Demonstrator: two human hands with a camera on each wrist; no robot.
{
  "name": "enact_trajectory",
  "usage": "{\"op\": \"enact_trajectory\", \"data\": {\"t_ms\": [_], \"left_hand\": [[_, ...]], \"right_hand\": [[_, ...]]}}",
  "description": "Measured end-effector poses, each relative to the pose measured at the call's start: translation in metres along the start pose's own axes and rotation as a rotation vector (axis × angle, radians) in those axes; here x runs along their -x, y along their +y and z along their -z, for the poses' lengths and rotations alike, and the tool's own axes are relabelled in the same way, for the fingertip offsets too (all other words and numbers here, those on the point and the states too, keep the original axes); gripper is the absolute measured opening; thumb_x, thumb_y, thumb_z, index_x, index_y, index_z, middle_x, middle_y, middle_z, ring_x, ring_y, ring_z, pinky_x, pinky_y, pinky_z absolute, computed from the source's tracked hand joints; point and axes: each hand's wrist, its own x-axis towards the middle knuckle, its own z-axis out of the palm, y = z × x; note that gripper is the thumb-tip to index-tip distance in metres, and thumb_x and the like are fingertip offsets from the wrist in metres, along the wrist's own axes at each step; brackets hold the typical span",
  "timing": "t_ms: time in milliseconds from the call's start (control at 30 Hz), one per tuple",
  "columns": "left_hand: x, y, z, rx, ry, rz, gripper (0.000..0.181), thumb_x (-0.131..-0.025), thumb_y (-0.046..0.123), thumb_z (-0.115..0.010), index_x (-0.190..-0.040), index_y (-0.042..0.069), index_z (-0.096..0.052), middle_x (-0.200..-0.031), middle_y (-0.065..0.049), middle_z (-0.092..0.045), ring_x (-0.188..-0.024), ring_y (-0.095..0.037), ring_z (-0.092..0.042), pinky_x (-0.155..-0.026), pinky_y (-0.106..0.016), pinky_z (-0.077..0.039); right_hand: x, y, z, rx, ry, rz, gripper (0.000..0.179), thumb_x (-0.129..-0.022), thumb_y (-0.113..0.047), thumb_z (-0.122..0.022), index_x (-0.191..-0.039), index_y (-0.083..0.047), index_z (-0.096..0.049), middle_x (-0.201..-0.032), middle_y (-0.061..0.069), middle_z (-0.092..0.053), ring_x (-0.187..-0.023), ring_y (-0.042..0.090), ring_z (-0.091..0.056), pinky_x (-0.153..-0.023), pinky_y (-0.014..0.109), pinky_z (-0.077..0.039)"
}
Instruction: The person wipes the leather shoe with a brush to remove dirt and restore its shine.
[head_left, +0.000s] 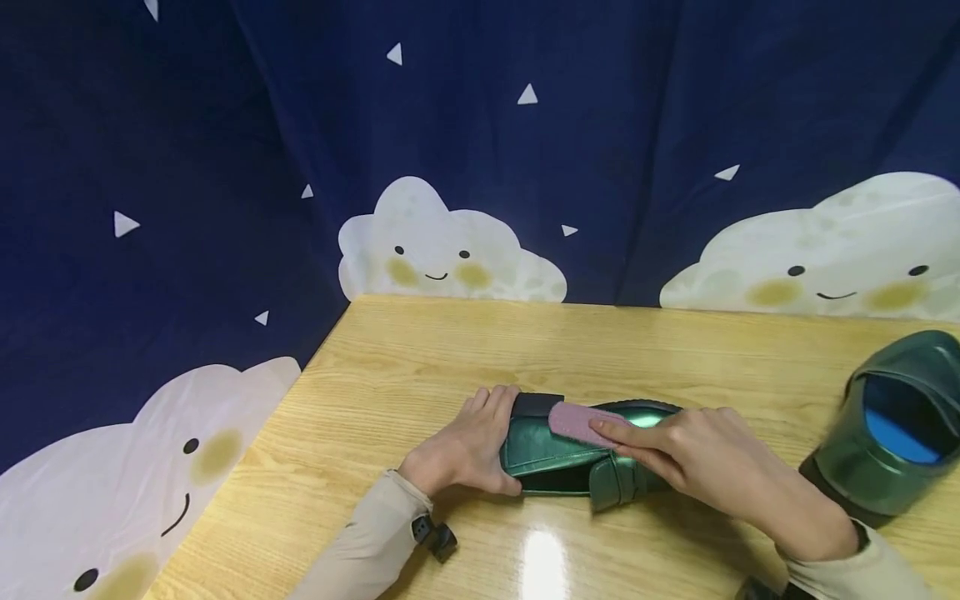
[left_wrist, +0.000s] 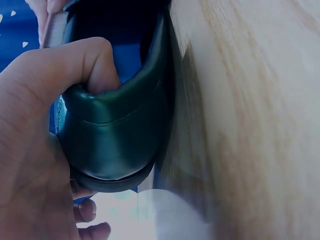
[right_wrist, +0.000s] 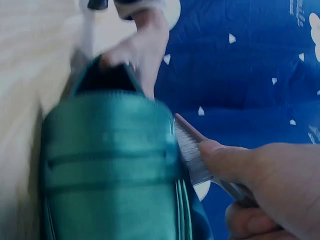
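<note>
A shiny green shoe [head_left: 536,446] lies on its side on the table, its opening toward me and its dark heel block on the far side. My left hand [head_left: 468,450] grips the heel end; in the left wrist view the thumb hooks over the rim into the opening. In my right hand [head_left: 712,458] is a pink-backed brush [head_left: 581,422], pinched between thumb and fingers. Its pale bristles [right_wrist: 187,150] are against the shoe's upward-facing side in the right wrist view. The strap across the shoe's front faces me.
A second green shoe [head_left: 877,467] with a blue insole stands at the right on the wooden table [head_left: 420,358]. Behind the table hangs a dark blue curtain [head_left: 465,133] with clouds and white triangles. Light reflects off the tabletop near the front.
</note>
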Motion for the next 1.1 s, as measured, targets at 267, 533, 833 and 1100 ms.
{"op": "enact_trajectory", "data": {"t_ms": [267, 533, 833, 1100], "left_hand": [[-0.0013, 0.0014, -0.0016, 0.001, 0.003, 0.0, 0.12, -0.061, 0.054, -0.081, -0.148, 0.001, -0.019, -0.14, -0.009, -0.036, -0.114, -0.021, -0.036, -0.103, -0.035, -0.035], [0.0, 0.0007, -0.0034, 0.007, 0.011, -0.002, 0.12, -0.06, 0.054, -0.081, -0.148, 0.001, -0.02, -0.139, -0.009, -0.037, -0.113, -0.02, -0.037, -0.102, -0.035, -0.035], [0.0007, 0.0004, -0.0019, 0.012, -0.006, 0.009, 0.121, -0.061, 0.054, -0.081, -0.149, 0.001, -0.018, -0.141, -0.009, -0.036, -0.114, -0.02, -0.036, -0.104, -0.035, -0.034], [-0.0002, -0.0011, -0.0005, 0.006, 0.008, -0.008, 0.121, -0.06, 0.055, -0.081, -0.148, 0.002, -0.019, -0.14, -0.008, -0.036, -0.114, -0.02, -0.036, -0.102, -0.035, -0.034]], "right_hand": [[0.0062, 0.005, 0.0033, -0.04, -0.033, 0.022, 0.037, -0.092, -0.035, -0.064, -0.128, -0.038, -0.062, -0.052, -0.023, -0.02, -0.044, -0.006, -0.019, -0.041, 0.018, -0.021], [0.0085, 0.0051, 0.0032, -0.008, -0.006, -0.038, 0.036, -0.09, -0.035, -0.066, -0.125, -0.038, -0.064, -0.051, -0.022, -0.02, -0.043, -0.005, -0.018, -0.04, 0.019, -0.019], [0.0032, 0.001, 0.0009, -0.007, 0.004, 0.017, 0.036, -0.089, -0.034, -0.066, -0.125, -0.037, -0.065, -0.051, -0.023, -0.02, -0.044, -0.006, -0.019, -0.039, 0.018, -0.02], [0.0058, 0.0077, 0.0043, -0.019, 0.005, 0.012, 0.036, -0.09, -0.036, -0.065, -0.125, -0.038, -0.064, -0.051, -0.024, -0.021, -0.044, -0.007, -0.019, -0.04, 0.019, -0.021]]}}
